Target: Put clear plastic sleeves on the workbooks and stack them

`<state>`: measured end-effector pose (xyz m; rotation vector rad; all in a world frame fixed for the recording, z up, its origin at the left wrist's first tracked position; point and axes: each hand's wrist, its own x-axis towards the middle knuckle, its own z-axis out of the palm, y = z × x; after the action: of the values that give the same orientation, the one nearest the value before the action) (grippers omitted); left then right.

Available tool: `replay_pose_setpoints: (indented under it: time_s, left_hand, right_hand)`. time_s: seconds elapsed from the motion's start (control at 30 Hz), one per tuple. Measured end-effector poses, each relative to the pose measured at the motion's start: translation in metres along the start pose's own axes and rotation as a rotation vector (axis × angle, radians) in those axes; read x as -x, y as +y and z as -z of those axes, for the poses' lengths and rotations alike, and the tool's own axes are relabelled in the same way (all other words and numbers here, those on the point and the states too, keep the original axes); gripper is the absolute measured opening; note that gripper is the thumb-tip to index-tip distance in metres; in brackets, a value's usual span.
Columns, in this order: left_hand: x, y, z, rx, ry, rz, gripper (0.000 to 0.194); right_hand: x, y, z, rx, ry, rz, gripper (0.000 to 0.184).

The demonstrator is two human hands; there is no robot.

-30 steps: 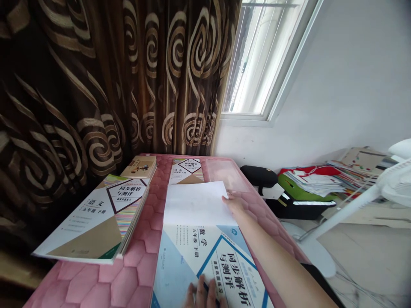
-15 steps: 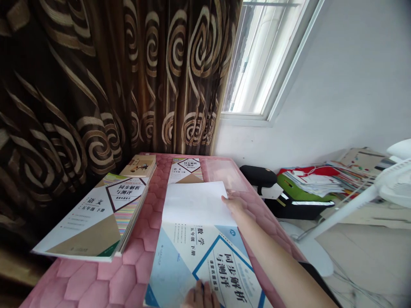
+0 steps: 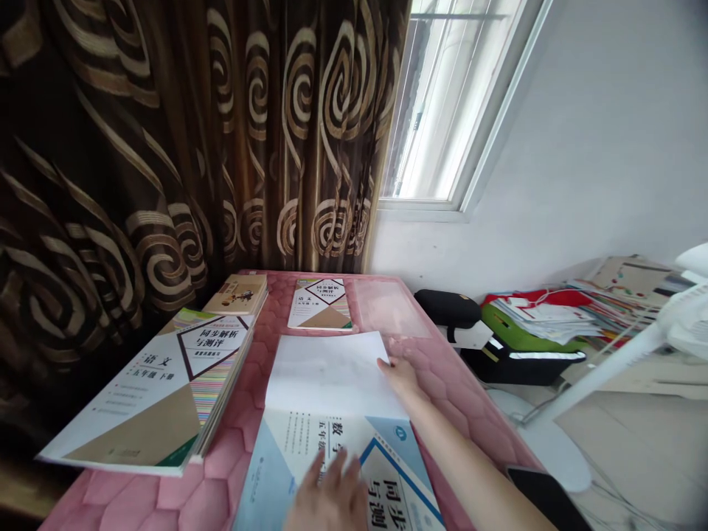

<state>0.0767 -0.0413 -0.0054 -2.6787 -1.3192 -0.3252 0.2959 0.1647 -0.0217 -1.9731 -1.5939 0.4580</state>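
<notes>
A blue-and-white workbook (image 3: 302, 472) lies on the pink quilted surface, its cover print turned sideways to me. At its far edge a blank white sheet (image 3: 332, 372) extends away from me; whether it is joined to the book I cannot tell. My right hand (image 3: 401, 377) pinches the sheet's right edge, thumb on top, other fingers mostly hidden. Over the workbook's cover is my left hand (image 3: 330, 490), fingers spread and smeared by motion, holding nothing. Just beyond the sheet lies a small booklet (image 3: 315, 304) with a white and brown cover.
Stacked workbooks (image 3: 149, 398) lie at left, with a brown book (image 3: 237, 293) behind. A clear plastic sheet (image 3: 392, 308) lies at the far right. Beyond the edge stand a white fan (image 3: 602, 369), a green-and-black box (image 3: 514, 350) with papers, and a dark flat object (image 3: 545, 490).
My left hand has slid away from me across the cover, its fingers spreading. The workbook and sheet sit closer to me, baring more of the small booklet. My right hand keeps its pinch.
</notes>
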Motion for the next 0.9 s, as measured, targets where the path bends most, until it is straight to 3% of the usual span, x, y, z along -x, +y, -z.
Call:
replay_pose_setpoints:
  time_s: [0.13, 0.27, 0.43, 0.53, 0.6, 0.67, 0.73, 0.8, 0.9]
  left_hand:
    - [-0.057, -0.058, 0.003, 0.045, -0.064, 0.145, 0.048]
    - [-0.075, -0.092, -0.010, 0.113, -0.135, 0.272, 0.054]
    - [-0.073, -0.092, -0.019, 0.157, -0.171, 0.318, 0.056]
    - [-0.075, -0.091, -0.018, 0.157, -0.177, 0.326, 0.056]
    - [-0.078, -0.091, -0.018, 0.150, -0.171, 0.331, 0.056]
    - [-0.080, -0.089, -0.017, 0.153, -0.163, 0.336, 0.055]
    - [-0.078, -0.087, -0.016, 0.157, -0.139, 0.365, 0.053]
    - [-0.071, -0.086, -0.015, 0.151, -0.072, 0.453, 0.051]
    - [-0.052, -0.097, -0.015, 0.191, 0.104, 0.755, 0.050]
  right_hand:
    - [0.002, -0.003, 0.001, 0.040, -0.004, 0.000, 0.025]
    - [0.004, -0.006, 0.003, 0.085, 0.030, 0.004, 0.029]
    - [0.018, -0.021, 0.008, 0.158, 0.129, 0.055, 0.043]
    - [0.038, -0.041, 0.004, 0.291, 0.185, 0.270, 0.054]
    - [0.053, -0.055, -0.005, 0.349, 0.073, 0.466, 0.054]
    - [0.064, -0.065, -0.015, 0.363, -0.108, 0.566, 0.056]
    - [0.071, -0.068, -0.024, 0.387, -0.240, 0.551, 0.059]
    - [0.072, -0.067, -0.029, 0.418, -0.293, 0.487, 0.061]
    - [0.070, -0.062, -0.029, 0.437, -0.280, 0.439, 0.060]
